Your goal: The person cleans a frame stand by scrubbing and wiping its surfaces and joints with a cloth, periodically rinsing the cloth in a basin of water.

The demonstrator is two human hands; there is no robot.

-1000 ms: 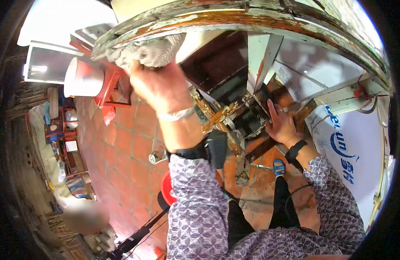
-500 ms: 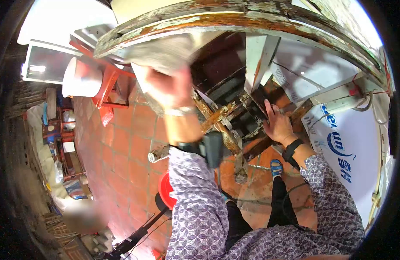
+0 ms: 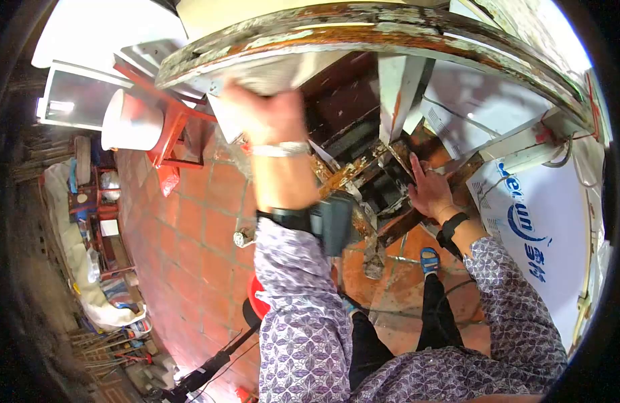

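Note:
My left hand, blurred by motion, is closed on a grey cloth just under the left part of a curved wooden rail with peeling paint. The rail hides part of the cloth. Lower and to the right, my right hand rests with fingers stretched on the worn wooden crosspieces beneath the rail. A pale upright post stands between the rail and these crosspieces.
A white bucket is by a red stool at the left. A white printed board leans at the right. Below my left forearm are a red basin and a black pole. Shelves line the far left.
My left hand and the cloth have moved rightward along the rail from their place a second ago. My right hand has stayed nearly where it was.

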